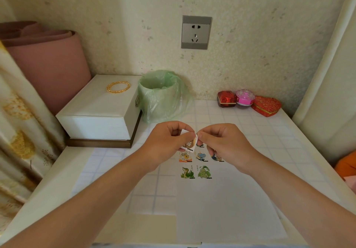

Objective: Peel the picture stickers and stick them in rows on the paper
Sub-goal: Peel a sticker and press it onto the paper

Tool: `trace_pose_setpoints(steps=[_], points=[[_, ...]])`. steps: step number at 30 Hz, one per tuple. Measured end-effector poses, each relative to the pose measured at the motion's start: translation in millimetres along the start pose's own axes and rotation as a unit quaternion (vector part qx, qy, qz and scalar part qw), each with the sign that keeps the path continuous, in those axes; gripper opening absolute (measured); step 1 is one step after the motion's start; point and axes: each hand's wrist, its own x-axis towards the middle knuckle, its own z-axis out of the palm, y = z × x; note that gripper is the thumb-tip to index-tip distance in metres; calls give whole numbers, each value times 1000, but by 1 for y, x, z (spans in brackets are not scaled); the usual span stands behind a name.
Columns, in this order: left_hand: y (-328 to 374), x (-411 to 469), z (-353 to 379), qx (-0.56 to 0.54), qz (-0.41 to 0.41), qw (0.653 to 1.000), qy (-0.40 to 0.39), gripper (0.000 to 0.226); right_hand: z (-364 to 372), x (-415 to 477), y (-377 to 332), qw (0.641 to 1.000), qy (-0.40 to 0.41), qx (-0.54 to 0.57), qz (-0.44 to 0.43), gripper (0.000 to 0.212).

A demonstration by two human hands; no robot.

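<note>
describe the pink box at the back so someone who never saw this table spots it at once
Start at the grey wall socket and look down and right to where the table meets the wall; three small boxes sit in a row. The pink box is the middle one, between a red angular box and a red heart-shaped box. It alone is pink, round and domed.

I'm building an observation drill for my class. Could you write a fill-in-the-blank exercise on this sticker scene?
1. The left hand and right hand together pinch one ____ above the paper.
2. The paper's nearest row holds ____ green stickers.
3. The gold necklace lies on the white ____.
4. The bin is lined with a ____ bag.
Missing words: sticker; two; box; green.
</note>
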Motion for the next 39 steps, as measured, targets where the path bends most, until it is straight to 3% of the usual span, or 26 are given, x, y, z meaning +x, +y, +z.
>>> trace_pose_setpoints(steps=[4, 15, 21, 23, 26, 28, 32, 39], points=[[0, 1, 0, 3, 4, 1000, 8, 10, 1, 1, 2, 1000, 0, 27, -4, 23], [-1, 0, 5, 28, 6, 1000, 7, 6, 3, -2, 5, 998, 9, -55, -40, 21], [-2, 1, 5, 18, 0, 1000, 9, 5, 1, -1, 6, 999, 9, -42, -33, 20], [-4, 0, 6, 27, 16, 999, 35, 9, 1, -2, 5, 999, 10, -24, -25, 22], [-10, -2, 8, 129, 75, 980, 134, 24, 3, -1, 5, 999, 23, -28, -22, 24], [-9, -6, 9, 171, 102, 967, 158, 24, 6, 0, 7, 998, 38, -40, -26, 23], [-4, -8, 11, 112, 57, 986, 108, 8, 10, 2, 8, 995, 64, -62, -51, 19], [2, -14, 9, 2, -25, 996, 90, 7, 16, 4, 7, 983, 90, -128, -93, 16]])
